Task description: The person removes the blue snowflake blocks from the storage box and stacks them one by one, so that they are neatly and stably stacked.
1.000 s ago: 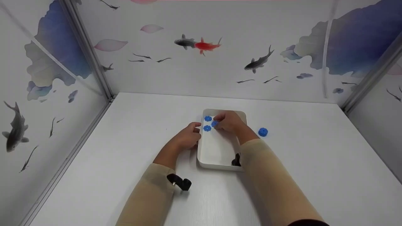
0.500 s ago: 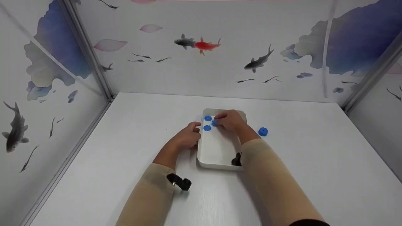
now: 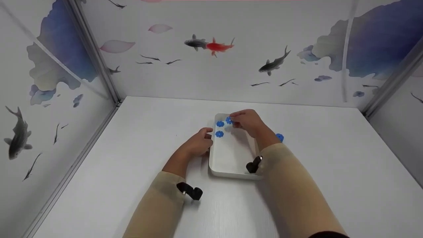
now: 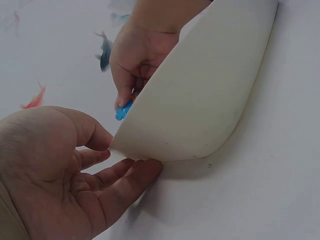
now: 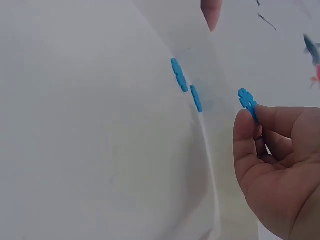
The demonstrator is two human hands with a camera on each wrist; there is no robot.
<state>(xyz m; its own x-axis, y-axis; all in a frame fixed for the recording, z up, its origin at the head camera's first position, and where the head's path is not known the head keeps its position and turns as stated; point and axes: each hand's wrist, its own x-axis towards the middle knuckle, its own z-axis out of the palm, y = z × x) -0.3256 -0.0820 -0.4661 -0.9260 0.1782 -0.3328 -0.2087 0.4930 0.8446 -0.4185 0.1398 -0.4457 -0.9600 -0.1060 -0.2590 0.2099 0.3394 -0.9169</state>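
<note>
A shallow white tray lies on the table. My right hand is over its far end and pinches a blue flower-shaped disc between thumb and finger. In the right wrist view, that held disc sticks out beyond the fingertips, tilted. Two similar blue discs rest in the tray, one behind the other near its left wall. My left hand touches the tray's left outer side with relaxed fingers. In the left wrist view its fingertips rest against the wall at rim and base.
More blue discs, seemingly stacked, stand on the table right of the tray, partly hidden by my right forearm. Black wrist mounts stick out from both sleeves. Walls with painted fish enclose the white table on three sides.
My right hand has moved away from me and slightly right, carrying the pinched disc toward the tray's far wall. The left hand has kept its place on the tray's side.
</note>
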